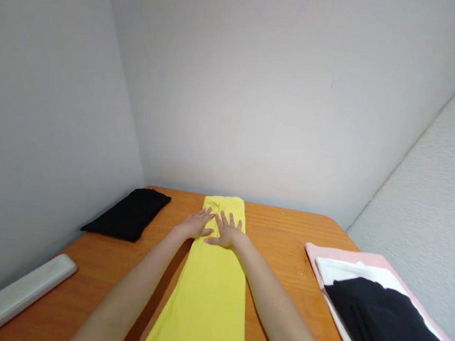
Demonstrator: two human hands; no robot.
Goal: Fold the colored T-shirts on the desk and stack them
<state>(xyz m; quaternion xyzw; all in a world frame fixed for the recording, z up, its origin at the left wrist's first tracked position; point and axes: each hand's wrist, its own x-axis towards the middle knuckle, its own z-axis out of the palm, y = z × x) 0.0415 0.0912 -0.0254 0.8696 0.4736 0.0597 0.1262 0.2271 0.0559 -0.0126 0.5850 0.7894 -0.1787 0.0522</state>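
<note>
Yellow cloth (215, 291) lies lengthwise on the wooden tabletop (284, 250), a long strip w/ its far end at abt the middle of the far edge & its near end running out of view at the bottom. Person's left grip (196, 225) & right grip (227, 235) both rest palm-down nr that far end, fingers spread, nothing pinched; thumbs point in twd each other, can't tell if they touch.

Progress, as far as it shows: strip is laid out long & narrow, mid part looks pretty flat. Left to do, prob.: small creases remain around the fingertips & just beyond them, and the L side slants outward twd the near end, so it isn't squared up yet. Strip is also at full visible length, no crosswise fold seen. Layers underneath can't be counted.

Elsewhere, other pcs look done: a black cloth (130, 216) lies flat & compact by the far L corner. Along the R edge, twd the near R corner, there's a pile: pink cloth (347, 254) at bottom, white cloth (332, 270) on it, dark cloth (392, 328) on top. A white bar (21, 293) lies by the L edge, apart from the rest, use unclear.
</note>
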